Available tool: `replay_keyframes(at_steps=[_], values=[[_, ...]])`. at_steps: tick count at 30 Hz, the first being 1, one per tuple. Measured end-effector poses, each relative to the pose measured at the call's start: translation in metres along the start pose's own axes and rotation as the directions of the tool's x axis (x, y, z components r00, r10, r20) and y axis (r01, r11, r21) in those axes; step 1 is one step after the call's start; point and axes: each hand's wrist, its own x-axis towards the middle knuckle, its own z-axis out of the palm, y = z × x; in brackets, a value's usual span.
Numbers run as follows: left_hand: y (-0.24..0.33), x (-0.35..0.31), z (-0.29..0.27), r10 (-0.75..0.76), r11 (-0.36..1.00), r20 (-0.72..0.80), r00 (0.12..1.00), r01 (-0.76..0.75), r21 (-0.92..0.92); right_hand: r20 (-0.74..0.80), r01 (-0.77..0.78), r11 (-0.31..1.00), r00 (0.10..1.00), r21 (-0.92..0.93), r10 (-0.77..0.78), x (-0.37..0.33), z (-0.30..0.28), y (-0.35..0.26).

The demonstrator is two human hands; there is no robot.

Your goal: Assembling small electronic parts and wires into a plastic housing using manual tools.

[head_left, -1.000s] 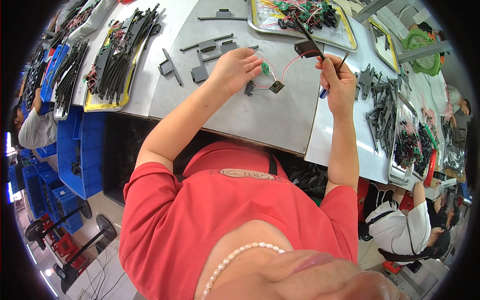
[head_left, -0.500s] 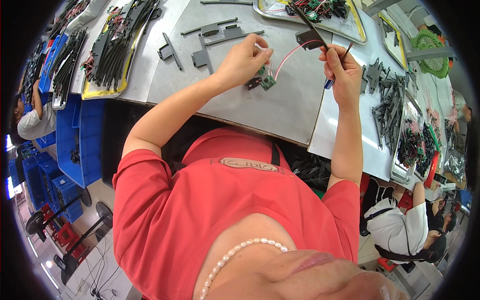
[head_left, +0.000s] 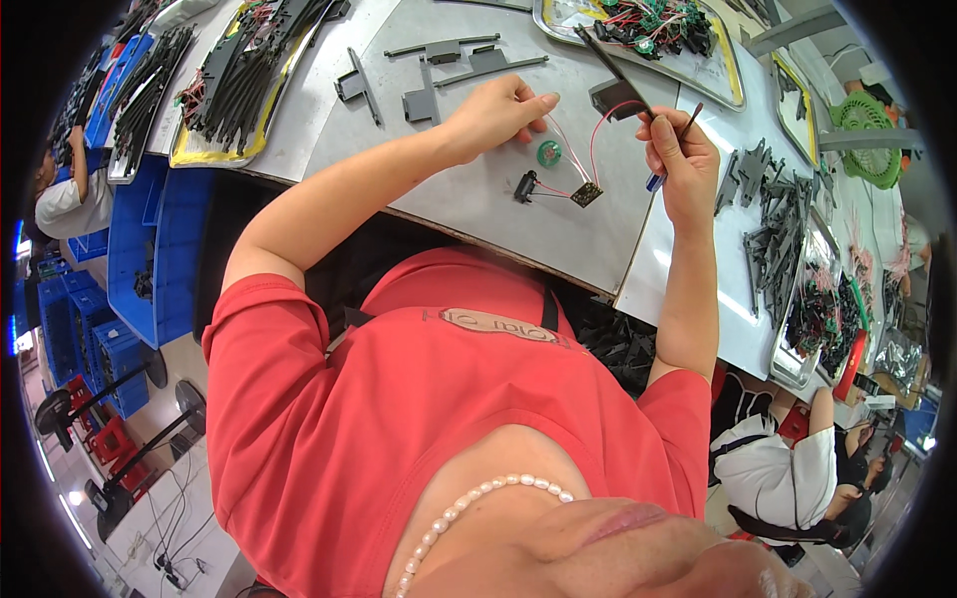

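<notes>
My left hand [head_left: 501, 120] is closed in a pinch, with thin pink and white wires [head_left: 570, 149] running to its fingertips. These wires lead to a small circuit board [head_left: 586, 194] above the grey tabletop. A round green piece [head_left: 548, 153] and a small black part [head_left: 525, 186] hang or lie beside the board; I cannot tell which. My right hand [head_left: 680, 149] grips a long black plastic bracket [head_left: 614, 95] with a boxy side. A red wire [head_left: 598, 130] loops from the bracket to the board. A slim tool with a blue end [head_left: 655, 182] is also in my right hand.
Several loose black brackets [head_left: 421, 103] lie beyond my left hand. A tray [head_left: 736, 88] of wired boards stands at the far right, and a yellow-edged tray [head_left: 184, 156] of black parts at left. More black pieces [head_left: 776, 229] are heaped at right. Other people sit at both sides.
The board has moved right and lower, away from my left fingers, and its wires are stretched out. The round green piece and the black part now show apart. My right hand keeps its grip.
</notes>
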Motion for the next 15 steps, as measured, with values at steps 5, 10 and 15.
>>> replay_keyframes(at_steps=[5, 10, 15], values=[[0.006, 0.007, 0.004, -0.123, 0.813, 0.139, 0.983, 0.180, -0.554, 0.020, 0.008, 1.000, 1.000, 0.024, -0.008, -0.002, 0.001, -0.003], [0.018, 0.006, 0.030, -0.192, 0.643, 0.247, 0.950, 0.312, -0.699, 0.008, 0.014, 0.999, 1.000, 0.035, -0.015, -0.001, -0.001, -0.004], [0.026, 0.000, 0.034, -0.001, 0.611, 0.217, 0.976, 0.173, -0.773, -0.044, 0.018, 0.999, 0.999, 0.032, -0.016, 0.001, -0.006, -0.008]])
